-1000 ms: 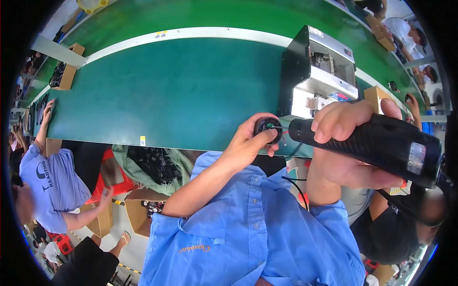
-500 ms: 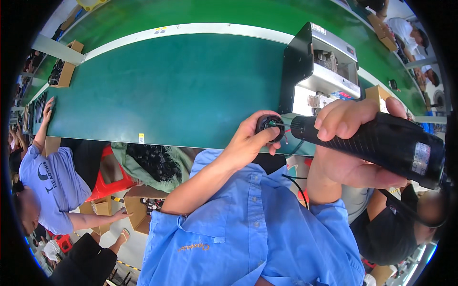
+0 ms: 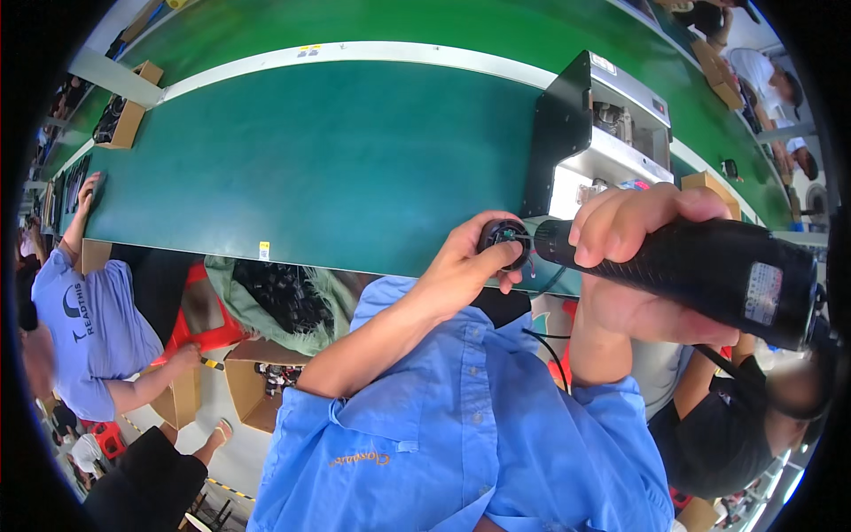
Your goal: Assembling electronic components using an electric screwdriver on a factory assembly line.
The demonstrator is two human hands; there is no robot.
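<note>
- From where I stand, the round black part (image 3: 490,234) sits up in the left hand (image 3: 465,257), held over the near edge of the green bench (image 3: 310,177) rather than laid on it.
- That hand is closed around the part: fingers curl behind it and the thumb presses on its open face, near the lower rim.
- The right hand (image 3: 625,229) is wrapped round the barrel of a black powered screwdriver (image 3: 709,262). Whether a finger presses a switch, I can't tell.
- The thin metal bit (image 3: 526,237) points left into the face of the part, near the thumb; whether its tip is seated in anything is too small to make out.
- I'd judge the part light and stiff, its shell probably smooth plastic and apt to turn under twisting. The outer rim looks the safest hold, with fingers behind as a backstop.
- Inside it shows a bit of green, and fine wires (image 3: 532,266) seem to hang just beside it (those look the most fragile, so best not pinched or tugged).
- The screwdriver looks bulky and heavier toward the rear, so a full grip round the barrel suits it.
- A black-and-silver machine (image 3: 567,115) stands on the bench beyond the hands.
</note>
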